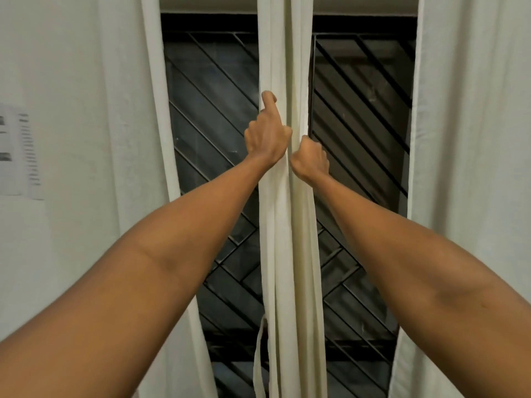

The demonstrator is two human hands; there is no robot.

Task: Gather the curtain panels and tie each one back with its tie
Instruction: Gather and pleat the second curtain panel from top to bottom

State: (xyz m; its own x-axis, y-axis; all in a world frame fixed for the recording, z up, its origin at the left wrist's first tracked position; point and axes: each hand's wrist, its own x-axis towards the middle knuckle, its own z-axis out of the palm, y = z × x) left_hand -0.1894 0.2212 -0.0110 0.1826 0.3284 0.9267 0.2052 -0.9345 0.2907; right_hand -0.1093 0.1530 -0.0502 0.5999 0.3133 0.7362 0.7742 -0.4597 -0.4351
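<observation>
So the middle panel [287, 254] is already bunched into a narrow column in front of the grille [212, 124], and both hands are on it at about the same height. The left hand [267, 139] has its index finger hooked round the left edge with the rest of the fingers curled against the cloth. The right hand [311, 160] is a fist dug into the folds on the right side, pinching fabric. Looks to me like they're squeezing the pleats in from both sides so the bundle stays tight enough to wrap.

The tie [257, 360] is a thin strip of the same cloth hanging loose off the panel's lower left, well below the hands, not wrapped round anything yet. The left panel [155, 110] and right panel [459, 139] hang at the window's sides; can't see any ties on them.

Writing-wise, there's a paper [20, 156] stuck on the wall at the left with printed lines, but it's way too blurry to read. No brands anywhere
</observation>
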